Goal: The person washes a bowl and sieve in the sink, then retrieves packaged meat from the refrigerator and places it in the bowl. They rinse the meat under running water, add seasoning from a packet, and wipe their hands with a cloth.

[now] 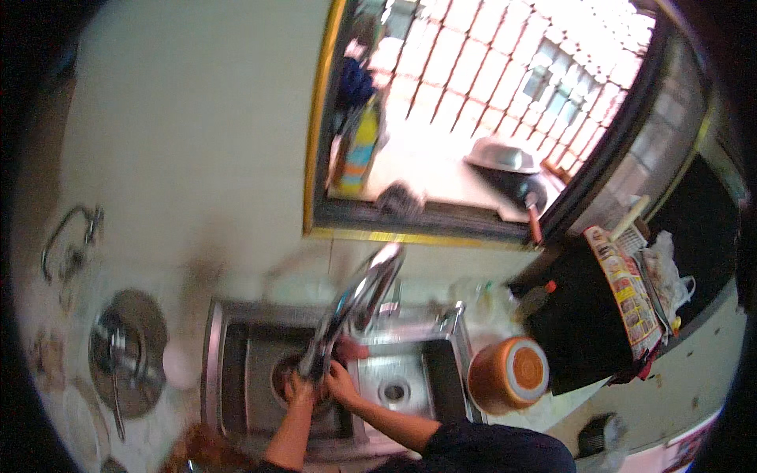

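Observation:
Both of my hands are close together beneath the curved metal faucet [349,307], over the left basin of a stainless steel double sink [254,378]. My left hand [300,387] is at a dark reddish round thing [284,373] low in that basin; blur hides whether the fingers grip it. Near the divider, my right hand [339,381] is bent inward beside the faucet's end, its fingertips partly hidden. A reddish cloth-like thing [352,349] lies just behind it. The right basin shows its drain [393,390].
An orange pot [508,375] lies tipped right of the sink. Left stands a dark round pan or lid [127,355] with a long utensil. A dark surface with a printed paper [630,290] and a plastic bag [668,272] is at the right. Behind, a barred window's sill holds a metal bowl [502,155].

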